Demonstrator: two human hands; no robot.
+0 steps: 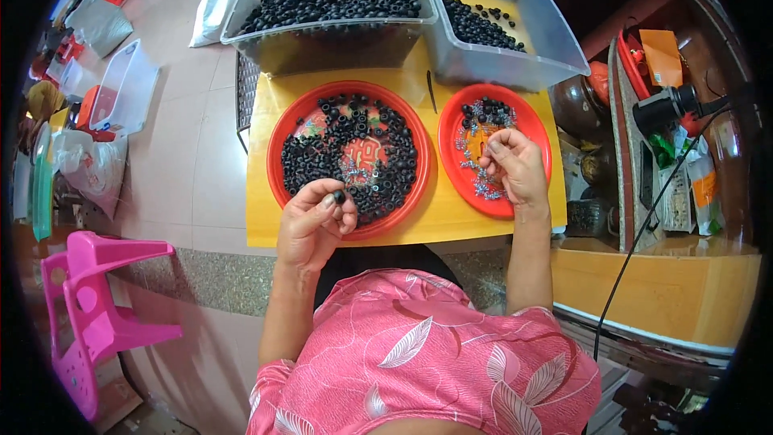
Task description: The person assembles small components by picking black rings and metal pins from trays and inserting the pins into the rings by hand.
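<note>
A pink leaf-patterned blouse is filling the foreground. Above it, the left hand (314, 217) is pinching a small black rubber ring (339, 196) over the large red plate's (278, 133) near rim. The right hand (514, 165) is hovering over the smaller red plate (535, 125), its grip loosely curled; whether it holds anything cannot be told.

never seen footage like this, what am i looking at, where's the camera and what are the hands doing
It is one picture from a wide fisheye camera worn on a person's head, looking down, so edges curve. No machine: two bare hands. On the yellow table stand a large red plate of black rubber rings, a smaller red plate with small metal parts and a few rings, and behind them two clear bins of rings. The left hand pinches one black ring. The right hand is over the smaller plate, fingertips together; what it holds is too small to tell.
</note>
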